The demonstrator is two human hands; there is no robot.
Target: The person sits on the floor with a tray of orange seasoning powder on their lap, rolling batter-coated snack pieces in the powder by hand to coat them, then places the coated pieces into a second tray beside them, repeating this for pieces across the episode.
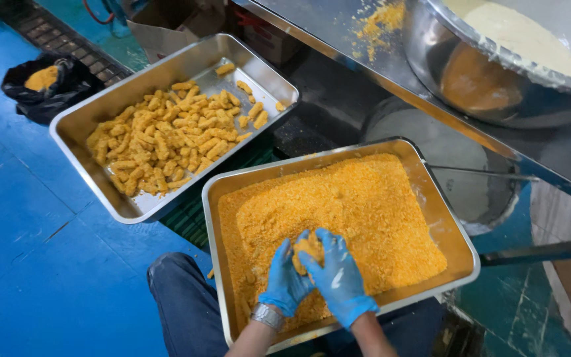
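Note:
A steel tray [458,228] filled with orange breadcrumbs sits on my lap. My left hand [284,281] and my right hand [337,277], both in blue gloves, are cupped together over the near part of the crumbs. They press a breaded piece [308,249] between them. A silver bracelet is on my left wrist. A second steel tray [87,119] at the upper left holds several finished breaded sticks [166,142] piled toward its near side.
A steel counter edge [391,82] runs across the upper right with spilled crumbs and a large metal bowl [490,73] of pale batter. A black bag [47,82] with crumbs lies on the blue floor. A cardboard box [166,23] stands behind.

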